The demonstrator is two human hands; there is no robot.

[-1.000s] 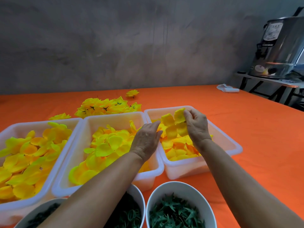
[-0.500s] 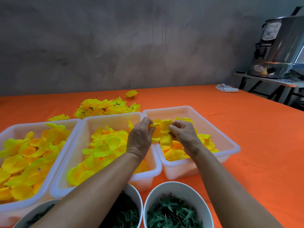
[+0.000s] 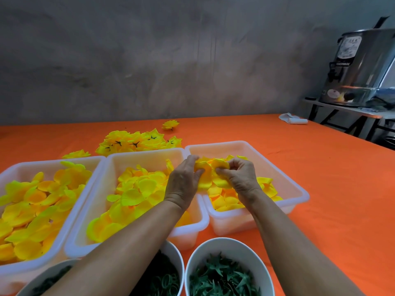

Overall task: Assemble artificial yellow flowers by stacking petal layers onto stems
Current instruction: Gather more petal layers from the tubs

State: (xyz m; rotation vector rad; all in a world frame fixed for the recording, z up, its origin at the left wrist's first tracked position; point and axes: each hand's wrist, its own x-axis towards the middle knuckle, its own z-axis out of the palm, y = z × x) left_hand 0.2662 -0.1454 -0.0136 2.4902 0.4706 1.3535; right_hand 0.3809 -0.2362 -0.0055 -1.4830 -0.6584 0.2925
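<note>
Both hands are over the right tub (image 3: 297, 189), close together. The left hand (image 3: 183, 182) has its fingers curled round a yellow petal piece (image 3: 206, 174). The thumb and fingers pinch its left edge. The right hand (image 3: 239, 176) pinches the same petal piece from the other side, with the fingers bent in and the tips on the petals. The piece is held just above the loose petals in the right tub.

Three white tubs sit side by side on the orange table (image 3: 320, 167). The right tub has small yellow-orange petals (image 3: 226, 199) in it. The middle tub (image 3: 149, 159) holds bigger yellow petals (image 3: 136, 189), heaped toward the near end. The left arm crosses over its near right corner. The left tub (image 3: 49, 165) is full of yellow and orange petals (image 3: 34, 206) too.

Near the bottom edge stand white bowls. The right bowl (image 3: 230, 244) holds green leaf parts (image 3: 220, 276) with pointy tips. The middle bowl (image 3: 178, 259) holds green rings (image 3: 166, 280), and the left arm hides part of it. The left bowl (image 3: 51, 272) is mostly hidden, and I cannot tell what the dark stuff in it is.

Behind the tubs lies a heap of done flowers (image 3: 136, 143), yellow with dark middles. One flower (image 3: 170, 124) lies alone farther back, and another flower (image 3: 77, 154) lies just behind the left tub.

Far right on the table lies a small white thing (image 3: 292, 119). Past the table edge, a big shiny metal pot (image 3: 361, 67) stands on a side table (image 3: 346, 108). A grey wall (image 3: 149, 60) is at the back.
</note>
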